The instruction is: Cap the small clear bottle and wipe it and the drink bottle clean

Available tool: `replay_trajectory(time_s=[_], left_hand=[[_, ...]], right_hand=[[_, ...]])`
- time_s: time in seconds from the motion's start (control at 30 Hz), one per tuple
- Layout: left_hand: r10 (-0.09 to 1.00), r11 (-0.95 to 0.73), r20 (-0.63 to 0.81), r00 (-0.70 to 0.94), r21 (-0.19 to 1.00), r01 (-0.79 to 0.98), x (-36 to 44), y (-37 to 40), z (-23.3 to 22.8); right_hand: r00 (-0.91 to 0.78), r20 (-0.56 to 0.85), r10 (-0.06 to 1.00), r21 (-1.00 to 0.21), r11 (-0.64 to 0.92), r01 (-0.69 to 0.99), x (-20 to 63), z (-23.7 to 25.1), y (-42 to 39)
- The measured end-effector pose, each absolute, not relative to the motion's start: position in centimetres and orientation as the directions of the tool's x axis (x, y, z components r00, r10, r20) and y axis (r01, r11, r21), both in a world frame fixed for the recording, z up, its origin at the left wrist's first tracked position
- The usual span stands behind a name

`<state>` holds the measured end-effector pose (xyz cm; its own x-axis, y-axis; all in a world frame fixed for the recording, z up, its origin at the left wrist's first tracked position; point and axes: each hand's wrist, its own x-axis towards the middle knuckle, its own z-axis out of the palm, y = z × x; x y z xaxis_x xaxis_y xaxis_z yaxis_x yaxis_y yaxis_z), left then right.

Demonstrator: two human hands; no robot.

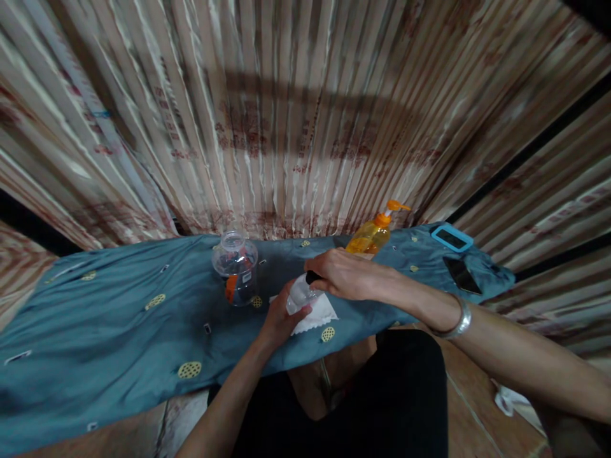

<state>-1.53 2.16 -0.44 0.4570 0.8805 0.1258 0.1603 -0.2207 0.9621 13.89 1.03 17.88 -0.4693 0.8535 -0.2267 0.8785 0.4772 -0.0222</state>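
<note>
Clear plastic bottle (300,294) is held by the left hand (278,316) over a white napkin (317,315) on the blue cloth (119,318). Right hand (341,273) pinches its dark cap (312,277), not yet off. A jar (235,266) and an orange pump bottle (375,234) stand near.

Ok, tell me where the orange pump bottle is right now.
In the head view, the orange pump bottle lies tilted on the blue cloth, just behind the right hand, by the curtain.
</note>
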Motion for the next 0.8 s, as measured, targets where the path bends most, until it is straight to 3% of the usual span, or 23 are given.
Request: replay_trajectory(time_s=[0.23,0.6,0.8], left_hand=[[0.881,-0.224,0.124,0.457,0.959,0.172,-1.5,2.1,-0.4],[0.847,-0.258,0.150,0.510,0.954,0.149,-1.9,2.8,-0.4],[0.855,-0.259,0.144,0.499,0.951,0.170,-1.7,3.1,-0.8]], right_hand=[[-0.391,-0.270,0.880,0.082,0.426,0.901,13.2,18.4,1.1],[-0.463,-0.282,0.840,-0.039,0.472,0.881,13.1,18.8,0.7],[-0.450,-0.275,0.850,-0.045,0.456,0.889,13.3,19.1,0.5]])
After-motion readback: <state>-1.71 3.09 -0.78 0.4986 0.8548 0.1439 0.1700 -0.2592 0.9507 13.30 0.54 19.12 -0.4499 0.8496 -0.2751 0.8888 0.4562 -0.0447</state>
